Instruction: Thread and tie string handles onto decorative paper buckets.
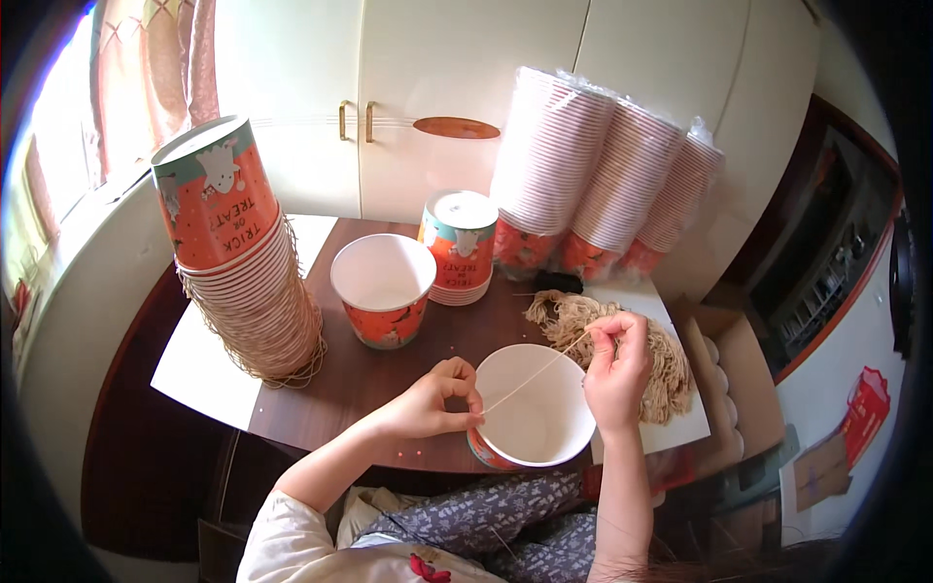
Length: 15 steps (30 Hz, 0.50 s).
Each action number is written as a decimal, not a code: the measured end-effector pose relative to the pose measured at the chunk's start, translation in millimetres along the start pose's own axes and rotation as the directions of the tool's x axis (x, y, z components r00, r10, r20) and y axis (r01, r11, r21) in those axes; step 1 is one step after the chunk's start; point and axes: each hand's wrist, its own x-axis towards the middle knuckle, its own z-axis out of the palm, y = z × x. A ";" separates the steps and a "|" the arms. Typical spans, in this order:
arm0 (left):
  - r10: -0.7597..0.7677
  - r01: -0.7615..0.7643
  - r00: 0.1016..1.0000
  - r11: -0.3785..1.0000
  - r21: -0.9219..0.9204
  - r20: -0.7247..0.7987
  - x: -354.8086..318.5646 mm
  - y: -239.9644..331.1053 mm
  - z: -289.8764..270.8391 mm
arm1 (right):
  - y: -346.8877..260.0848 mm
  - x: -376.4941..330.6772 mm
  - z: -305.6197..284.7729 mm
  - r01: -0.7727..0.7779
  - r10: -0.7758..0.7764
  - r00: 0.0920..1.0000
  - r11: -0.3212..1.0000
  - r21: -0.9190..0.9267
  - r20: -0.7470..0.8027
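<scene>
A thin tan string (536, 373) stretches taut and slanting across the mouth of an orange paper bucket (544, 428) with a white inside. My left hand (434, 400) pinches the string's lower end at the bucket's left rim. My right hand (619, 372) pinches its upper end between thumb and fingers, raised above the bucket's right side. The bucket stands upright at the table's near edge. Behind my right hand lies a loose bundle of tan strings (669, 381). Another open bucket (387, 291) stands farther back, left of the middle.
At left rises a tall upside-down stack of buckets (238, 253), with string loops around its lower rims. A shorter upside-down stack (457, 248) stands behind. Several plastic-wrapped bucket stacks (593, 175) lean at the back right. A cardboard box (748, 379) sits beside the table.
</scene>
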 end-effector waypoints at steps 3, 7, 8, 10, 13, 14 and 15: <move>0.014 -0.012 1.000 0.998 -0.055 0.027 2.5 -6.0 -2.3 | -2.5 5.9 -4.6 -0.004 0.006 0.998 1.000 0.019 -0.065; -0.009 0.010 0.999 1.000 -0.026 0.035 4.7 -2.6 -3.2 | 2.0 4.0 -6.7 -0.014 0.015 0.998 1.000 0.022 -0.057; -0.004 0.004 1.000 1.000 -0.001 0.023 4.1 -3.0 -3.1 | 1.5 3.5 -6.6 -0.012 0.014 0.998 1.000 0.023 -0.057; 0.003 -0.003 1.000 1.000 0.025 0.011 3.3 -4.9 -2.1 | 0.1 2.7 -6.3 -0.062 0.065 0.997 0.995 0.083 -0.037; -0.023 0.023 0.999 1.000 -0.001 -0.026 0.9 -10.3 1.6 | 4.9 1.3 -4.1 -0.020 0.023 0.997 0.998 0.053 -0.069; -0.006 0.004 0.998 0.999 -0.032 -0.068 -0.5 -13.1 3.3 | 6.4 -1.0 -4.0 -0.047 0.049 0.999 0.996 0.076 -0.023; 0.009 -0.016 0.994 0.998 -0.063 -0.110 -1.9 -15.0 4.9 | 7.1 -5.0 -4.6 -0.076 0.074 0.997 0.992 0.097 0.024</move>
